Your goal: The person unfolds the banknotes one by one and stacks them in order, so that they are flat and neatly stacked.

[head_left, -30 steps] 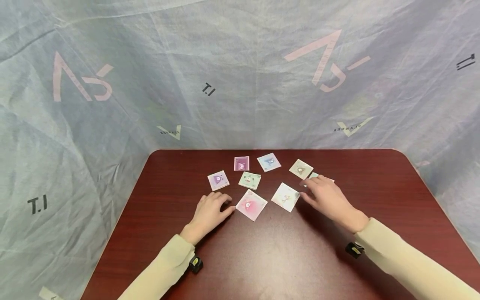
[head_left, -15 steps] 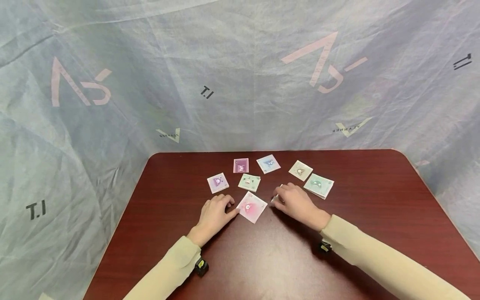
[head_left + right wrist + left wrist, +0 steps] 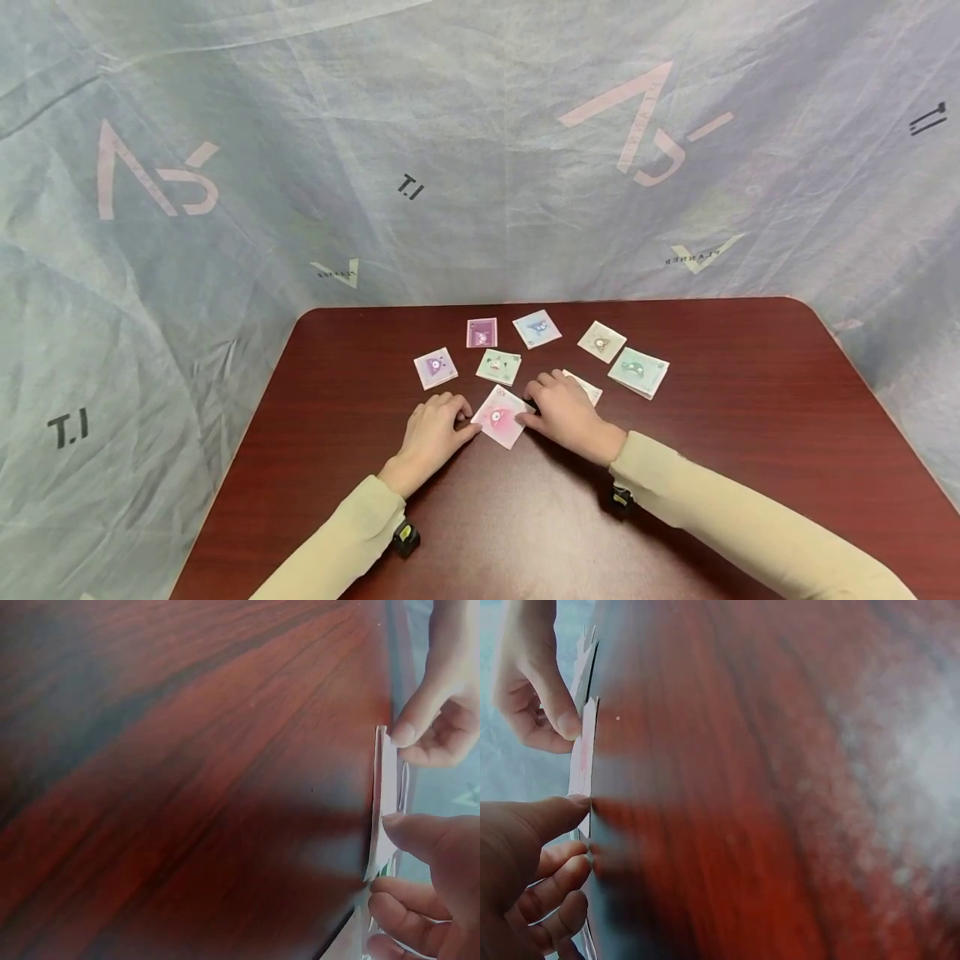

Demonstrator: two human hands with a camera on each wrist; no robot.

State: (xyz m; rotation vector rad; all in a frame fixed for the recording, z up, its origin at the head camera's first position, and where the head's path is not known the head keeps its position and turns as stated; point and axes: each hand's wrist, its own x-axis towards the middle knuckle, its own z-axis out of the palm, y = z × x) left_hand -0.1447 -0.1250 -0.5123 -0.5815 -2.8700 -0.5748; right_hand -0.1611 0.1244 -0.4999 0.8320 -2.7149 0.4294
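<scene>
A pink card (image 3: 498, 421) with a one-eyed creature lies on the table, one corner towards the near edge. My left hand (image 3: 435, 433) holds its left corner; in the left wrist view the thumb (image 3: 574, 801) touches the card, with the other fingers bent beside it. At the right corner, my right hand (image 3: 567, 417) sets its thumb (image 3: 401, 825) on the card, the index finger near the edge. Whether any fingertip is underneath cannot be seen. Partly hidden by the right hand is a white card (image 3: 587, 388).
Around the hands lie a light purple card (image 3: 435, 367), a pale green card (image 3: 498, 366), a dark purple card (image 3: 482, 332), a blue card (image 3: 537, 328), a beige card (image 3: 601, 342) and a mint green card (image 3: 638, 372). A grey curtain (image 3: 480, 150) hangs behind the reddish-brown table (image 3: 540, 533).
My right hand has moved left, from the mint green card past the white card to the pink card's right corner. My left hand has stayed at the left corner.
</scene>
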